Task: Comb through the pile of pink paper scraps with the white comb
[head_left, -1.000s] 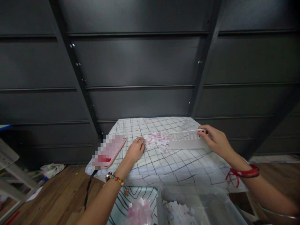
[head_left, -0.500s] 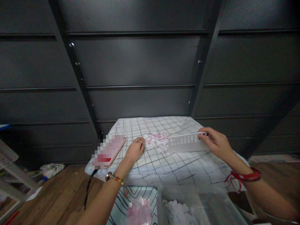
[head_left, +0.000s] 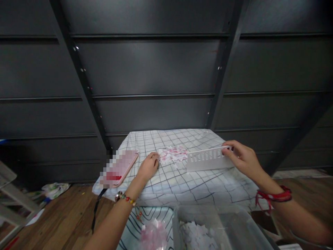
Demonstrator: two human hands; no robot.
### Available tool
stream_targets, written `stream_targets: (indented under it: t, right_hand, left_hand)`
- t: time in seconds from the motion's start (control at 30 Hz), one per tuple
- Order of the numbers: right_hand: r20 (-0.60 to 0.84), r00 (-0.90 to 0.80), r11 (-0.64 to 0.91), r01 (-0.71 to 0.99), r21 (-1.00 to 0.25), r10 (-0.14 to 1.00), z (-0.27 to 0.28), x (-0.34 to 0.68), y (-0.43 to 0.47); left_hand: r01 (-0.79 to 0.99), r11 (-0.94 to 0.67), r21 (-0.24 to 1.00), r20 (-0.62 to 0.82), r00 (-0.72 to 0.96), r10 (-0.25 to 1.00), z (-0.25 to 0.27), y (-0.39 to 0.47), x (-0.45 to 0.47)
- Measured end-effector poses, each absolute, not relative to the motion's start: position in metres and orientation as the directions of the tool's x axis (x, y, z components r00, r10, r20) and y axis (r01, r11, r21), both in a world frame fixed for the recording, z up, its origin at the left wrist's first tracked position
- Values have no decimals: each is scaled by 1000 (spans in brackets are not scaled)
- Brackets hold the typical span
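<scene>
My right hand (head_left: 240, 156) grips the right end of a white plastic basket (head_left: 209, 163) with a slotted side, thumb in front and fingers behind the rim. The basket rests on a white cloth with dark grid lines (head_left: 169, 189). Just beyond its left end lies a flat heap of white and pink paper scraps (head_left: 171, 155). My left hand (head_left: 149, 166) lies palm down on the cloth at the left edge of the heap, fingers slightly bent and touching the scraps. Nothing shows in its grasp.
A phone with a pink edge (head_left: 126, 170) lies at the left, partly pixelated. Nearest me stand a clear plastic bin (head_left: 234, 218) holding white scraps (head_left: 199, 236) and a striped surface (head_left: 135, 225) with a pink-and-white bag (head_left: 154, 236). A dark panelled wall (head_left: 153, 69) rises behind the table.
The basket and my right hand have shifted slightly right relative to the heap. The heap's right edge looks tidier. My left hand has hardly moved, and the view has drifted a little.
</scene>
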State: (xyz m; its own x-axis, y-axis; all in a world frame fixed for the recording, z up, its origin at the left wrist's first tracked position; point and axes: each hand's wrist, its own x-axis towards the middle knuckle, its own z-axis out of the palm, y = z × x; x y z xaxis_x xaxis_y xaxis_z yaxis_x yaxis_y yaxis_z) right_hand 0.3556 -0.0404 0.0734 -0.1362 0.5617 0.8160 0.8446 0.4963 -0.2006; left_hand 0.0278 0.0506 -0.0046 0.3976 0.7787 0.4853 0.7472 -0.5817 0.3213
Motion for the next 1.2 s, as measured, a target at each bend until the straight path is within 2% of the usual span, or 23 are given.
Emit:
stream_targets:
  t: [0.27,0.47,0.73,1.0,1.2]
  right_hand:
    - [820,-128,467,865,-182,558,63,348,-31]
    - [851,-125,486,858,-165,510,66,343,-31]
    - [823,-177,516,842,-157,540,66,342,-38]
    - [840,-174,539,827,-158,514,65,333,-40]
    - [795,-170,538,814,-219,582,65,331,-42]
  left_hand:
    - [747,-586,313,491,401,773,-7,52,28]
    - [747,-588,310,489,406,772,-7,52,27]
    - [741,-589,322,478,410,777,-6,52,28]
    - [725,-607,325,513,404,757,-9,53,27]
    - [723,-610,324,504,413,758,-7,53,27]
